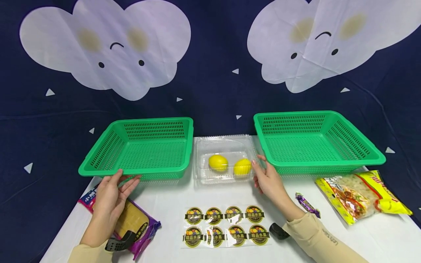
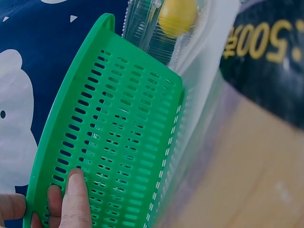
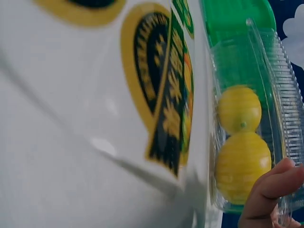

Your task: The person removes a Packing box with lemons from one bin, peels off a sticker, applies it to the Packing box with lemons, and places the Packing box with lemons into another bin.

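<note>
My left hand is at the near rim of the left green basket. In the left wrist view the thumb is at the rim and the fingers lie on the slotted outer wall, pinching it. My right hand holds the right edge of a clear plastic clamshell box between the two baskets. Inside the box lie a smooth yellow lemon-like fruit and a second yellow fruit, side by side. In the right wrist view a bent finger overlaps the box's corner, while other fingers are partly hidden.
Another green basket stands at the right. A pack of noodles lies under my left forearm. Round fruit stickers lie in front on the white table. Further right are a purple-wrapped candy and a yellow food bag.
</note>
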Demonstrator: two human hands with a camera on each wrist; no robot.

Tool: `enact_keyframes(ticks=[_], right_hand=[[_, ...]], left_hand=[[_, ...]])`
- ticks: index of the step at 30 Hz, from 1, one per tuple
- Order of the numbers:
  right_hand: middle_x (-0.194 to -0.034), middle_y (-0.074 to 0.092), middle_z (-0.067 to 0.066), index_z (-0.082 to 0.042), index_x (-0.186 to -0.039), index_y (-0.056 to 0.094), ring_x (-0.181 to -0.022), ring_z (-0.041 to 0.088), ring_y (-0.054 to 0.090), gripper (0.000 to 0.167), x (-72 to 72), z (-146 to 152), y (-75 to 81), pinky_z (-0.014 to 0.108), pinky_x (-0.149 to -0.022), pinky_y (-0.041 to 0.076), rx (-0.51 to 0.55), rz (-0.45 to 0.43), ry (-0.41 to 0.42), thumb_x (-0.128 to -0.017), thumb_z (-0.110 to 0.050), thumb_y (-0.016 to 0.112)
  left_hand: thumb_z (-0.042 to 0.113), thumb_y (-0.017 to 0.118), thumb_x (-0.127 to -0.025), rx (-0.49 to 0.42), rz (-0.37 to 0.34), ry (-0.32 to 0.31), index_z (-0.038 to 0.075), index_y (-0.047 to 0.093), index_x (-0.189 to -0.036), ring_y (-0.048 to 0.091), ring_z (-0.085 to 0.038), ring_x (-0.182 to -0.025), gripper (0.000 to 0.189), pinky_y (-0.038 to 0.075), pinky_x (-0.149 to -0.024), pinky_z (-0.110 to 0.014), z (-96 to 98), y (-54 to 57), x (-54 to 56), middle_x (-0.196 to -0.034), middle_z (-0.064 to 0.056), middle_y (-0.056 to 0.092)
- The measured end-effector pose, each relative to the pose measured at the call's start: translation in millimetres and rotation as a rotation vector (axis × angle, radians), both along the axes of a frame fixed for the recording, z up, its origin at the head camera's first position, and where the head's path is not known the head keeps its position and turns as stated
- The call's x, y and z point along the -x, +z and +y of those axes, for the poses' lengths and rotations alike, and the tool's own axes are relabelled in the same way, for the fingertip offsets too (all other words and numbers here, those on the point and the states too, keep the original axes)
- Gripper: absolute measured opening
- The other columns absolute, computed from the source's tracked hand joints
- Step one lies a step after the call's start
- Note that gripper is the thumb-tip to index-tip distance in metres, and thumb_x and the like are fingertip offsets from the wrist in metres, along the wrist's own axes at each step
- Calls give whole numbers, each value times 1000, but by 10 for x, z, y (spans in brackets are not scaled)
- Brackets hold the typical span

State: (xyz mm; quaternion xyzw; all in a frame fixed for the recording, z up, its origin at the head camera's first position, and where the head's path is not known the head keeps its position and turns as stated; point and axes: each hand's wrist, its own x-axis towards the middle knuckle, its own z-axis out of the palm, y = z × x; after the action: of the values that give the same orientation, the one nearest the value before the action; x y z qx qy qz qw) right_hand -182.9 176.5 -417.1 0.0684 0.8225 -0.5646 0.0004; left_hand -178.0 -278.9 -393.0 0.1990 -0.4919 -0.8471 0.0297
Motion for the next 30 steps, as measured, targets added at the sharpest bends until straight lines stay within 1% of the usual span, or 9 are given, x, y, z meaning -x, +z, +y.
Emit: enact_keyframes(ticks=[6,10,14,18,20,24,26,28,30], right_hand=[[-70,62,3,-15,-163,32,-56,16,62,64,-16,-61,-20,32,-49,61,101,-27,-22,-113,-49,51],[-71,62,3,-14,-164,31,-56,17,63,64,-15,-68,-35,33,-50,62,107,-32,-24,-113,-49,50],[-73,64,5,-13,-165,29,-57,16,64,68,-25,-64,-31,34,-51,63,108,-38,-15,-113,-51,50],[-83,68,13,-15,-168,24,-60,18,68,69,-52,-48,-14,36,-56,65,104,-42,9,-113,-51,48],[-93,71,19,-17,-170,17,-63,19,71,73,-83,-27,-5,37,-60,67,91,-42,28,-114,-49,49],[-113,73,29,-20,-173,-1,-73,25,78,84,-177,29,11,38,-68,69,58,-44,75,-113,-43,53],[-121,72,31,-19,-173,-2,-78,28,80,86,-240,57,28,38,-70,70,42,-47,98,-113,-41,55],[-126,71,31,-16,-173,0,-81,28,81,86,-316,86,55,43,-79,70,-7,-51,122,-113,-42,56],[-130,72,28,-12,-172,0,-84,25,82,88,-395,111,95,48,-91,67,-83,-55,146,-112,-45,56]], left_hand=[[30,53,-113,-2,-8,10,11,46,-119,83,-17,-89,20,68,-85,-31,-5,-1,-7,-100,-1,68],[30,52,-113,-2,-16,15,12,46,-118,83,-17,-89,20,68,-85,-31,-8,-5,-8,-99,-1,68],[29,53,-113,-8,-2,13,11,46,-117,83,-18,-89,20,68,-85,-31,-10,-17,-13,-99,-1,68],[28,55,-113,-2,22,-11,10,47,-115,82,-18,-91,20,68,-87,-31,-21,-31,-35,-98,-2,69],[31,54,-113,36,24,-61,11,45,-116,81,-15,-94,22,68,-89,-29,-33,-34,-55,-100,0,70],[36,51,-113,144,3,-203,13,36,-121,77,-9,-99,29,65,-95,-23,-52,-29,-98,-103,4,68],[37,50,-114,206,-14,-269,14,33,-124,75,-8,-100,31,63,-97,-22,-46,-26,-118,-104,5,66],[37,50,-114,273,-25,-321,13,33,-129,74,-8,-101,33,63,-98,-22,-28,-26,-145,-106,4,65],[36,50,-115,341,-33,-366,10,33,-136,74,-9,-101,37,64,-98,-23,-1,-37,-179,-108,4,65]])
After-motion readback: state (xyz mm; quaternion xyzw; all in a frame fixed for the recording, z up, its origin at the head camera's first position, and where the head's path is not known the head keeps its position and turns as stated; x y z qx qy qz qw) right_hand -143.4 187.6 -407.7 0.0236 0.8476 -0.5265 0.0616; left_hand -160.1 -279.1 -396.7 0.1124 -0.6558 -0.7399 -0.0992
